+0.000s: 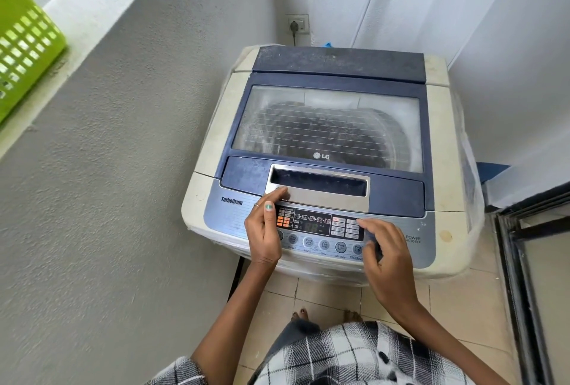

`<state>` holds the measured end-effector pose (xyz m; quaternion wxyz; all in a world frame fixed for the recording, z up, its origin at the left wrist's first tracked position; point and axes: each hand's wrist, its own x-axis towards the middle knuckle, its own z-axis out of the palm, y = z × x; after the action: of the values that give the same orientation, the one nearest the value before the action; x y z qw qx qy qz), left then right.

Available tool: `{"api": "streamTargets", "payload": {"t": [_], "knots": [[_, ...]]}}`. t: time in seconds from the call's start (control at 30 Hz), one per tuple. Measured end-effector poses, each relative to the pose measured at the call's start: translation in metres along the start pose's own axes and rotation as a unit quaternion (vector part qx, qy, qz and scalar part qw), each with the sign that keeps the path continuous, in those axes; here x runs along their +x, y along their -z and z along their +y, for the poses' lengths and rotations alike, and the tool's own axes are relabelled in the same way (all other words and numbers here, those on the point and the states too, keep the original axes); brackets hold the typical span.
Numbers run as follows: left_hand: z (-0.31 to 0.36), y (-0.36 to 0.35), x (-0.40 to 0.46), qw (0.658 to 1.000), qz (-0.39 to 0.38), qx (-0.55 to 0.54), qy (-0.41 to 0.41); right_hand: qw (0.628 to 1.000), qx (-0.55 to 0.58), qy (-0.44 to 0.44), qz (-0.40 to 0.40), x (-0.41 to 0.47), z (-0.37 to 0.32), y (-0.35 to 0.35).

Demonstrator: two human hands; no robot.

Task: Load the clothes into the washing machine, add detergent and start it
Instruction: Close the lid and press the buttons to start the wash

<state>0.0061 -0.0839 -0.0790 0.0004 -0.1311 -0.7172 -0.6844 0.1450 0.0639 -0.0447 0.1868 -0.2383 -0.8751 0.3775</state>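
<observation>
A cream and blue top-loading washing machine (444, 144) stands in the corner with its glass lid (327, 125) down; dark clothes show dimly through the dusty glass. Its control panel (311, 224) at the front edge is lit, with orange indicator lights at its left. My left hand (263, 230) rests on the panel's left part, thumb up near the silver lid handle (320, 184), holding nothing. My right hand (385, 255) hovers over the panel's right buttons, fingers curled down onto them beside the power label. No detergent container is in view.
A green slotted laundry basket (21, 42) sits on a ledge at the upper left. A grey wall runs along the left. A plugged wall socket (297, 25) is behind the machine. A dark door frame (524, 261) stands at the right. Tiled floor lies below.
</observation>
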Motion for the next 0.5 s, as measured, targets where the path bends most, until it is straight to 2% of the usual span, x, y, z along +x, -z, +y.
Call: {"api": "streamTargets", "payload": {"t": [0.3, 0.5], "knots": [[0.013, -0.003, -0.003, 1.0, 0.007, 0.017, 0.009, 0.999, -0.002, 0.021, -0.035, -0.002, 0.005, 0.009], [0.026, -0.006, -0.016, 0.997, 0.01, 0.079, -0.002, 0.999, 0.002, 0.035, -0.041, -0.006, 0.012, 0.021]]}}
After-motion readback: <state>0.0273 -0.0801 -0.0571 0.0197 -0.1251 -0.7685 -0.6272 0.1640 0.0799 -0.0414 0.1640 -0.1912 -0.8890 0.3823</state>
